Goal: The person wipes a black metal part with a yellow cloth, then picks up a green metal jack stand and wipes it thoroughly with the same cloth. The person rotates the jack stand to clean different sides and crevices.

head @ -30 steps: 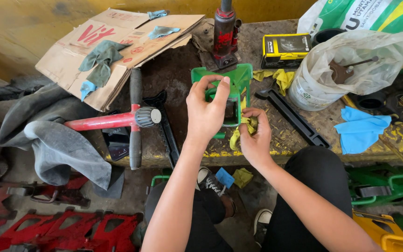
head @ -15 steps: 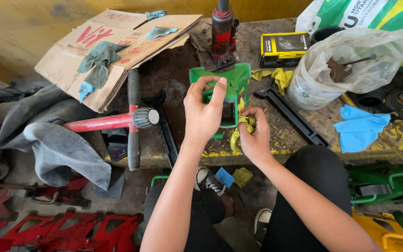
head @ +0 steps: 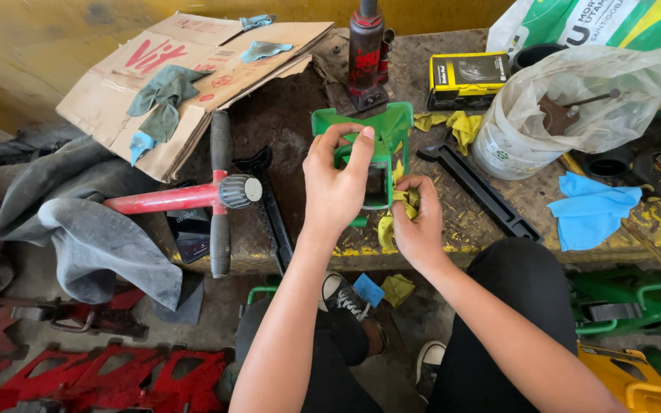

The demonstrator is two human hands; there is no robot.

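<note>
Left hand (head: 336,183) grips the green part (head: 369,145) standing on the counter (head: 284,130); right hand (head: 416,222) pinches a yellow rag (head: 395,210) against its lower side. Best to brace firmly with the left and wipe in short strokes.

bottle jack (head: 366,53) blocks behind; black bar (head: 483,191) crowds right; bare bench (head: 284,122) left.

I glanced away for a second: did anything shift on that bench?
Hardly. The left hand keeps gripping the green metal part, and the right hand keeps pressing the yellow rag against it. The red jack and the cardboard stayed put.
</note>
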